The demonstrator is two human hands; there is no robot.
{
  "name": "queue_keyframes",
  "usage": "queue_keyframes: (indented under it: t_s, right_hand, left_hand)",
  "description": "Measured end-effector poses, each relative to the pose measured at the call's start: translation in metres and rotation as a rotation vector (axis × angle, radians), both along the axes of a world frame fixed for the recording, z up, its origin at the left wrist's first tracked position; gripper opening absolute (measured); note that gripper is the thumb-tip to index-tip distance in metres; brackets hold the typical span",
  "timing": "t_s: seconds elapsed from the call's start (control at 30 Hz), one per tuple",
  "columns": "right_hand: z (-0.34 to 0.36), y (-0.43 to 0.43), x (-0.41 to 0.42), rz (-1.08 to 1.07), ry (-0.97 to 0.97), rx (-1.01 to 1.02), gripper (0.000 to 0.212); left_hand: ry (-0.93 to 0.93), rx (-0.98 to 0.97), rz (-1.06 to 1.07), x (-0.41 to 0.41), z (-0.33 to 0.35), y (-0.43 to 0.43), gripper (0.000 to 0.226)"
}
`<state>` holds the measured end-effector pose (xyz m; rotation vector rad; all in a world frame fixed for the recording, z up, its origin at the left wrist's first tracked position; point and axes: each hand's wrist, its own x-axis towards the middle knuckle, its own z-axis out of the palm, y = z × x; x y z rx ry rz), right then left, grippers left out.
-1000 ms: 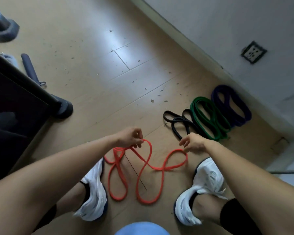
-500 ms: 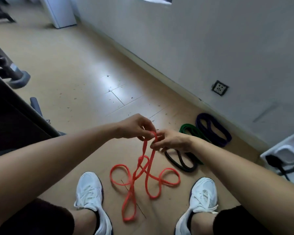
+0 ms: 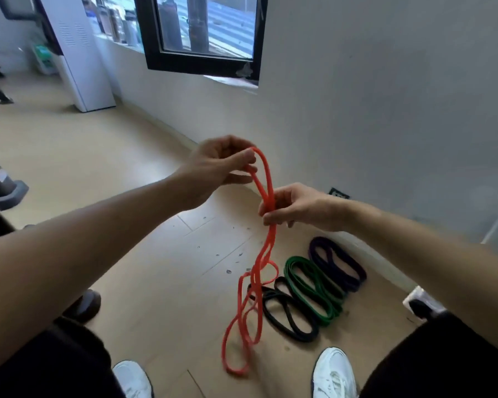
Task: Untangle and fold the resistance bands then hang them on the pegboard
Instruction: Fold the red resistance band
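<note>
A red resistance band (image 3: 266, 248) hangs in the air in tangled loops, clear of the floor. My left hand (image 3: 217, 165) pinches its top loop. Lower and to the right, my right hand (image 3: 295, 206) is closed around the bunched strands at a knot. Three folded bands lie on the floor by the wall: a black band (image 3: 283, 314), a green band (image 3: 314, 291) and a purple band (image 3: 338, 264). No pegboard is in view.
Wooden floor (image 3: 156, 268) with small specks of debris. A grey wall (image 3: 385, 110) runs on the right with a socket (image 3: 339, 193) low down and a dark-framed window (image 3: 202, 33) above. A white cabinet (image 3: 81, 61) stands at the back. Dark equipment (image 3: 0, 185) sits at left.
I have stood up and the view rose from the floor to the wall. Both hands lifted the red band off the floor; it now hangs from them.
</note>
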<state>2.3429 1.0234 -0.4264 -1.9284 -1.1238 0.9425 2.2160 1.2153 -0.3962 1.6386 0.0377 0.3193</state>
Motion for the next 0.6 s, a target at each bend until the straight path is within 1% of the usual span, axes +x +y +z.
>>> queue_keyframes:
  t_s: [0.1,0.2,0.27,0.37,0.43,0.5,0.53,0.6]
  right_hand:
    - [0.021,-0.003,0.015,-0.093,-0.039,0.107,0.021]
    - [0.021,-0.003,0.019,-0.155,0.005,0.222,0.022]
    - [0.018,0.0,0.018,-0.205,0.031,0.277,0.022]
    - [0.021,0.007,0.025,-0.302,-0.025,0.397,0.018]
    - [0.025,0.008,0.032,-0.344,-0.072,0.451,0.015]
    - [0.025,0.006,0.037,-0.344,-0.079,0.444,0.014]
    - [0.023,0.006,0.037,-0.324,-0.077,0.422,0.014]
    - [0.019,0.006,0.034,-0.265,-0.081,0.363,0.014]
  left_hand:
    - [-0.053,-0.129,0.063,0.008,0.007,0.006,0.017]
    - [-0.047,-0.237,0.085,0.017,-0.001,0.014,0.015]
    - [-0.032,-0.279,0.095,0.024,-0.006,0.02,0.015]
    - [0.004,-0.268,0.072,0.033,-0.007,0.037,0.019]
    - [0.052,-0.152,0.01,0.034,-0.007,0.047,0.023]
    - [0.109,0.033,-0.025,0.033,-0.01,0.052,0.026]
    - [0.137,0.169,-0.038,0.032,-0.012,0.052,0.027]
    - [0.156,0.504,-0.05,0.03,-0.018,0.048,0.032]
